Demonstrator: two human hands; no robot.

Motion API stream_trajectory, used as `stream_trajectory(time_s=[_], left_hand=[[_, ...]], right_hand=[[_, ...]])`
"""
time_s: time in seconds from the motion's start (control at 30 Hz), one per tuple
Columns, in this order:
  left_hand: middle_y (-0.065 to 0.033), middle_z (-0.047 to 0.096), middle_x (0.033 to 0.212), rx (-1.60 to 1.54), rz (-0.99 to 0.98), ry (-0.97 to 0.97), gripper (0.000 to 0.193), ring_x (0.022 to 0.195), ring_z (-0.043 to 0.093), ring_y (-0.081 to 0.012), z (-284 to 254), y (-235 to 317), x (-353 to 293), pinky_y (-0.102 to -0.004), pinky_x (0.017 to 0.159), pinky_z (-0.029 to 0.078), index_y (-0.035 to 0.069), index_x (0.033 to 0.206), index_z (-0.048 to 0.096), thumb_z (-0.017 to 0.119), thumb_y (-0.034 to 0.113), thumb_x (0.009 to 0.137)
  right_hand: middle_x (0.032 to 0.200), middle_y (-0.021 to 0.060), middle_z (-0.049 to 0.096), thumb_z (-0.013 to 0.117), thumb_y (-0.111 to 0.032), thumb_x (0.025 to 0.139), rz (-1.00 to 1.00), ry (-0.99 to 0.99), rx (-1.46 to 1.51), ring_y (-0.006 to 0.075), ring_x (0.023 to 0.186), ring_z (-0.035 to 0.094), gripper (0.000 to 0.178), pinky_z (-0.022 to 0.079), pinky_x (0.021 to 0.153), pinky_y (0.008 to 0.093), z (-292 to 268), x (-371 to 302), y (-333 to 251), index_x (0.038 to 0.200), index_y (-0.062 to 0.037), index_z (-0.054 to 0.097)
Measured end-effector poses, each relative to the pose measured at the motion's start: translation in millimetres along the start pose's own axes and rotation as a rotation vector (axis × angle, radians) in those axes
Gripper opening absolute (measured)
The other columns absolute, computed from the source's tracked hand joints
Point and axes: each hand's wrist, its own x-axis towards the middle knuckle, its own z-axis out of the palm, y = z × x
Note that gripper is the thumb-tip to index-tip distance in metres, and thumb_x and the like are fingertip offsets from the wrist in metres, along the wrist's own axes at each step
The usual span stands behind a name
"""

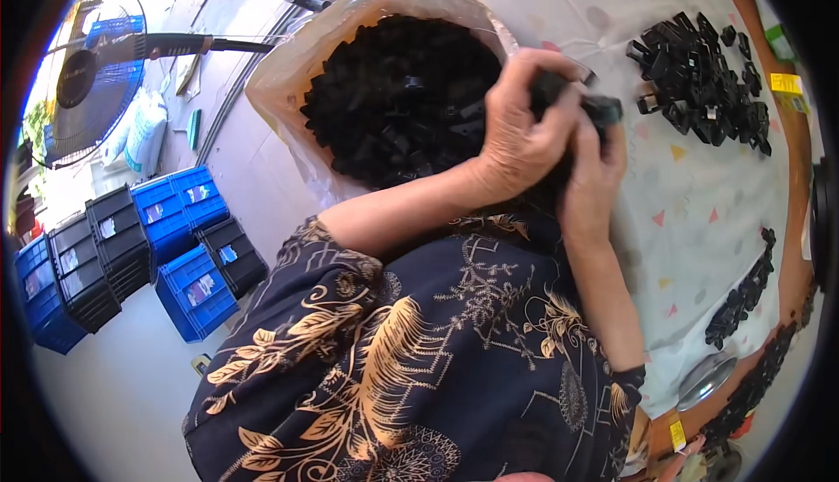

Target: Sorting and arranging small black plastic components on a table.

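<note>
My left hand [516,132] is closed around a small black plastic part [547,90], held up at the bag's right edge. Close against it, my right hand [587,192] grips another black plastic part [601,111] between its fingers. Both parts are slightly blurred and partly covered by fingers, so their exact kind does not show. Beside my left forearm, a large open plastic bag [275,89] holds a heap of black plastic parts [398,89]. More black parts [699,80] lie piled on the patterned tablecloth [673,194] to the right.
A row of black parts [741,294] runs along the table's right side, near a clear oval dish [706,379]. Yellow boxes [786,84] sit by the far right edge. On the left stand a fan [96,76] and stacked blue crates [197,290] and black crates [118,237].
</note>
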Motion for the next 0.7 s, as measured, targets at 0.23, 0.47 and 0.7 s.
stream_trajectory(time_s=[0.23,0.47,0.7], left_hand=[[-0.0042,0.062,0.096,0.334,0.086,-0.016,0.016,0.086,0.058,-0.0104,-95,17,31,-0.0259,0.077,0.05,0.005,0.107,0.061,0.065,0.005,0.091],[-0.0125,0.065,0.112,1.051,0.463,-0.081,0.03,0.092,0.066,-0.0295,-158,-11,45,-0.0367,0.084,0.052,0.005,0.113,0.063,0.07,0.017,0.086],[-0.0102,0.061,0.11,0.95,0.453,-0.508,0.034,0.104,0.061,-0.0302,-40,-20,86,-0.0408,0.086,0.05,0.011,0.11,0.066,0.073,0.026,0.08]], right_hand=[[0.086,-0.0032,0.056,0.06,-0.017,0.099,-0.035,-0.239,0.037,0.0041,0.073,0.054,0.013,0.047,0.059,0.021,87,19,34,0.104,-0.0057,0.056],[0.135,0.0276,0.044,0.069,-0.016,0.09,-0.342,-0.455,-0.493,0.0399,0.128,0.045,0.052,0.038,0.108,0.0444,84,21,62,0.136,-0.0027,0.049],[0.096,0.0122,0.064,0.065,0.003,0.086,-0.318,-0.37,-0.446,0.0275,0.076,0.065,0.017,0.051,0.069,0.0327,24,5,27,0.103,0.0018,0.064]])
